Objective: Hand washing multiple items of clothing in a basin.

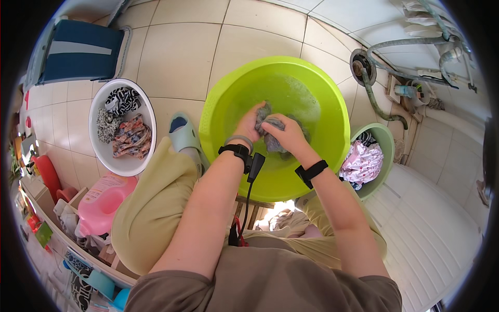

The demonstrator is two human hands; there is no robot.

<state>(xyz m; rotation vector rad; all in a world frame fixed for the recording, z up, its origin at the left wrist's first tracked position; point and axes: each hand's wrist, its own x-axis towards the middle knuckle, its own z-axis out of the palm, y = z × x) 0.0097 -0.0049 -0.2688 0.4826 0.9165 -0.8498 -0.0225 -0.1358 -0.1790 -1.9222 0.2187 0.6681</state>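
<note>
Both hands grip a bunched grey cloth (274, 142) over a large lime-green plastic basin (234, 89). My left hand (248, 124) holds its left side, with the palm turned inward and fingers pointing up. From the right, my right hand (287, 133) presses the fabric with its thumb and curled fingers. Water stands in the basin, with patches of suds (302, 95) towards the far right. Part of the cloth hangs below the hands, and some of it looks submerged. Each wrist wears a black strap; a cable runs from the left one.
A white enamel basin (102, 156) at left holds several patterned fabrics (131, 136). To the right, a green tub (386, 156) contains printed cloth (362, 160). A pink detergent jug (102, 202) is by my left knee. Hoses (370, 93) lead to a floor drain (360, 64).
</note>
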